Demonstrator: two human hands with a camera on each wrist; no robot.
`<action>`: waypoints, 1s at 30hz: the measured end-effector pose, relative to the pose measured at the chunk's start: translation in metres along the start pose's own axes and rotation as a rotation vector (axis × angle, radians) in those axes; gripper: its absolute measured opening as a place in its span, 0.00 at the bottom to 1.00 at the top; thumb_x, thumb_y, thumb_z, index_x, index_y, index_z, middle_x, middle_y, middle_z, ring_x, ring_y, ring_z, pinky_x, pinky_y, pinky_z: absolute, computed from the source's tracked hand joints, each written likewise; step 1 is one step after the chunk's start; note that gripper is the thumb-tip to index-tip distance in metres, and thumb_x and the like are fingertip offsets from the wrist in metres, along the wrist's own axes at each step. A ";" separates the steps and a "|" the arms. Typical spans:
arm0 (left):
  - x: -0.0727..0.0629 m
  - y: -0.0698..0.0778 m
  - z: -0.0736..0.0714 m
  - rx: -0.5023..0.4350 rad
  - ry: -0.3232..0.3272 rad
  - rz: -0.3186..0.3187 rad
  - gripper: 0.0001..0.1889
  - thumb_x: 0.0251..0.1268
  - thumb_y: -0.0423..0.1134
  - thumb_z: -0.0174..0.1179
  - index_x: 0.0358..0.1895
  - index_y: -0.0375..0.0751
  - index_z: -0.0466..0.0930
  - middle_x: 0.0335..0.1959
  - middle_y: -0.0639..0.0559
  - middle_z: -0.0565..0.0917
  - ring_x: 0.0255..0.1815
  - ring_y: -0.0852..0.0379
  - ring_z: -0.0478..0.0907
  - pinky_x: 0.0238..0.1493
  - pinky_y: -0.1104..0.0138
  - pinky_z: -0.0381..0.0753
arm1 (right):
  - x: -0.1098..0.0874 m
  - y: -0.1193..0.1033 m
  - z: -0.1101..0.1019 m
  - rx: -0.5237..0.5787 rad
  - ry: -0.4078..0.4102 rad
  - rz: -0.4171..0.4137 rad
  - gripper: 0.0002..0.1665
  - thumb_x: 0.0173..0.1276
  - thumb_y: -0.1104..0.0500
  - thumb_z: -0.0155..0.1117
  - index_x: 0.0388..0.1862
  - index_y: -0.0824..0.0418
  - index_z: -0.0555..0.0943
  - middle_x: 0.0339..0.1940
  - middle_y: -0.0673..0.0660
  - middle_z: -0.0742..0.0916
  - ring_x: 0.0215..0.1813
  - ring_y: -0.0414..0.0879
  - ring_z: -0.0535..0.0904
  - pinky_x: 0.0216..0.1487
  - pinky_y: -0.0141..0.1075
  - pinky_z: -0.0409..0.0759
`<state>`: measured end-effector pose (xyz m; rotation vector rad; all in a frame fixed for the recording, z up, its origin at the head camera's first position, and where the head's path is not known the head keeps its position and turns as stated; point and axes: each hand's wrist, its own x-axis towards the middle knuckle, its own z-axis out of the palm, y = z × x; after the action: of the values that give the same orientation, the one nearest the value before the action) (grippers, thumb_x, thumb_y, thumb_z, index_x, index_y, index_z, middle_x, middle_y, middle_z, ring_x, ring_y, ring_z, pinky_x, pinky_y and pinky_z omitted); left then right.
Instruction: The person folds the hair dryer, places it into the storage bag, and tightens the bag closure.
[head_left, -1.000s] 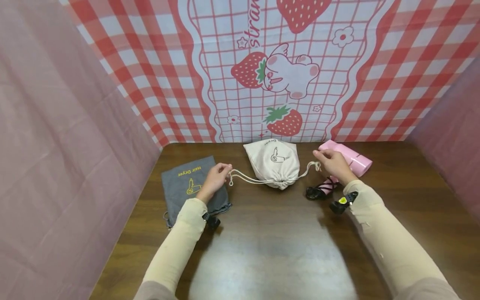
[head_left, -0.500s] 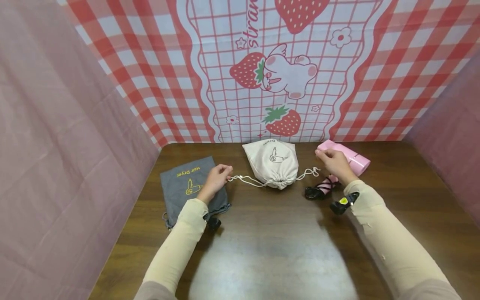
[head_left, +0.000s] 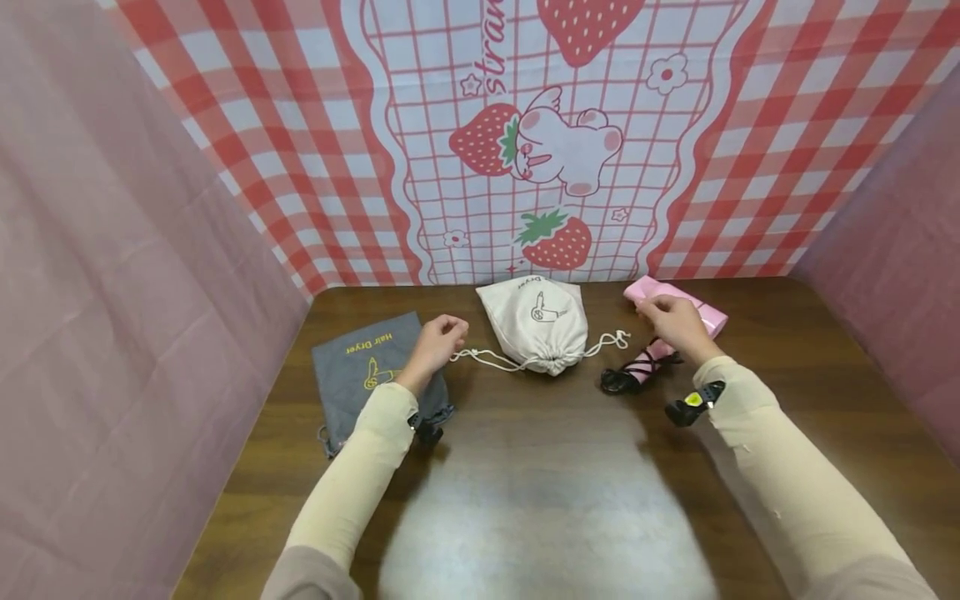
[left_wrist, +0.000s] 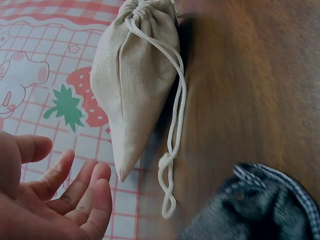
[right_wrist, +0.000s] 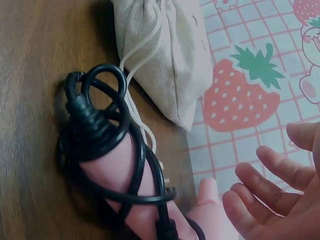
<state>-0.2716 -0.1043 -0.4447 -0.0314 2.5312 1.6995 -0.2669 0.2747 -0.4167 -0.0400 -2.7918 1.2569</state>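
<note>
Drawstring bag (head_left: 534, 332) | cinched mouth (head_left: 553, 363) pointing nearward | long axis near-to-far | left hand (head_left: 437, 345), right hand (head_left: 676, 325): released, fingers relaxed

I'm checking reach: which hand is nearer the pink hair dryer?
Right: the right hand is close by the pink hair dryer; the left hand is across the white bag.

Cloth-walled tabletop booth, wood-grain table (head_left: 540, 483), strawberry-print checked backdrop (head_left: 540, 142), pink drapes (head_left: 112, 292) either side.
</note>
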 end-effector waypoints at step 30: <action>0.014 0.074 0.111 0.069 0.025 0.287 0.11 0.69 0.38 0.55 0.46 0.36 0.81 0.44 0.41 0.85 0.47 0.48 0.82 0.51 0.63 0.78 | -0.035 0.037 -0.033 -0.224 0.081 0.182 0.33 0.74 0.45 0.48 0.52 0.76 0.77 0.51 0.78 0.81 0.53 0.73 0.75 0.51 0.58 0.73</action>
<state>-0.2837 0.0264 -0.4194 0.3326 2.7198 1.7089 -0.2298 0.3216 -0.4245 -0.3568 -2.8966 0.9420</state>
